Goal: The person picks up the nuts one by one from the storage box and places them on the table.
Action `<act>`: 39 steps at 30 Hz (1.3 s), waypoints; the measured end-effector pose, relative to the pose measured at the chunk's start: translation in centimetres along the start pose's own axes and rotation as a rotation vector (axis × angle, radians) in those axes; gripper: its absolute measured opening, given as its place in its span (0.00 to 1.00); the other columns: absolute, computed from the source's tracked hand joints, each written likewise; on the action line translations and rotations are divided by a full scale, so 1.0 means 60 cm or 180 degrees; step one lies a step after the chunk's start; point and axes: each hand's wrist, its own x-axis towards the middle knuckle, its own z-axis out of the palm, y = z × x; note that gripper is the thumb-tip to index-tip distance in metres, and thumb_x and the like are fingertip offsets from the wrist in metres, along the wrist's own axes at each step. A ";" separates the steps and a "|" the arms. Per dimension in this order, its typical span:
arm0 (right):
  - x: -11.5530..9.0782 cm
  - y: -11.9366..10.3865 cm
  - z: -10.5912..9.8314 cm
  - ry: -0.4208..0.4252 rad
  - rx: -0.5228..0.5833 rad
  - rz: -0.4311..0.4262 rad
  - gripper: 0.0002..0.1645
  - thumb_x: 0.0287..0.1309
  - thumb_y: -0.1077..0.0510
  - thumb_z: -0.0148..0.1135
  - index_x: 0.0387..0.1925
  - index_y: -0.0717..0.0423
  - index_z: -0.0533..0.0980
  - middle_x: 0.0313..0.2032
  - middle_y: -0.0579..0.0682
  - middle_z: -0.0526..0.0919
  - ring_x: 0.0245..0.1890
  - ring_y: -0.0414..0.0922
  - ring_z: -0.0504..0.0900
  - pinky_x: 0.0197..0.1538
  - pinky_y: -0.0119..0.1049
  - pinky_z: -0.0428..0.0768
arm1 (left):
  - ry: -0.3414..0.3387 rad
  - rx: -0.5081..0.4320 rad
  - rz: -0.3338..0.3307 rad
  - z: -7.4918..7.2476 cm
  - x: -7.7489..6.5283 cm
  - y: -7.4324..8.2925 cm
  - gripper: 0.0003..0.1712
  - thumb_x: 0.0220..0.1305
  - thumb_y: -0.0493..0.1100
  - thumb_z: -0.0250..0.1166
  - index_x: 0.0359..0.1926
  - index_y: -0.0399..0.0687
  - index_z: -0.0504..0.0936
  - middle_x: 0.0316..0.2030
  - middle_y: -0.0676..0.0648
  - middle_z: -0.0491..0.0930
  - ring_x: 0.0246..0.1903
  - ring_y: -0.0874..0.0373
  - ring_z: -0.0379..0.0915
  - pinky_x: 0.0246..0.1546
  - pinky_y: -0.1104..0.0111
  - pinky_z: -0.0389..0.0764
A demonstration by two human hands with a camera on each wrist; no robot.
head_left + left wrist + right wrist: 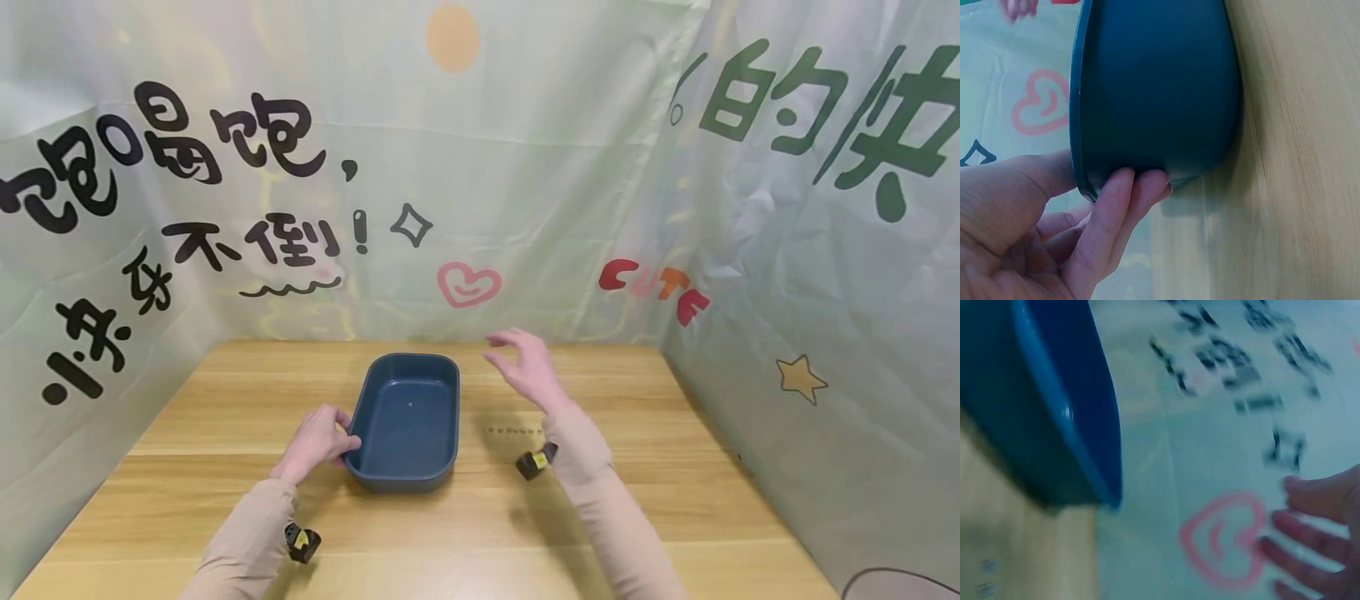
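Observation:
A dark blue rectangular plastic basin (410, 421) with rounded corners stands on the table, with nothing inside it. My left hand (318, 439) pinches its left rim near the front corner. In the left wrist view the thumb goes over the rim while fingers (1107, 215) press the outer wall. My right hand (527, 367) is raised to the right of the basin, apart from it. Its fingers (1310, 537) are spread and loosely bent, holding nothing. The right wrist view is blurred, with the basin's rim (1066, 412) at its left.
The wooden table (652, 500) is enclosed by pale green printed curtains (510, 192) at the back and both sides. A row of small dark marks (515, 431) lies on the tabletop right of the basin. Each wrist bears a small black camera (302, 542).

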 end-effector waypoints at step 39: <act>0.077 -0.058 0.280 -0.1833 -0.1126 0.1252 0.16 0.49 0.62 0.57 0.43 0.51 0.73 0.48 0.54 0.75 0.46 0.52 0.75 0.43 0.44 0.76 | 0.0043 -0.0150 -0.0073 0.003 0.001 0.001 0.16 0.42 0.33 0.65 0.35 0.30 0.75 0.25 0.39 0.80 0.11 0.58 0.76 0.19 0.68 0.81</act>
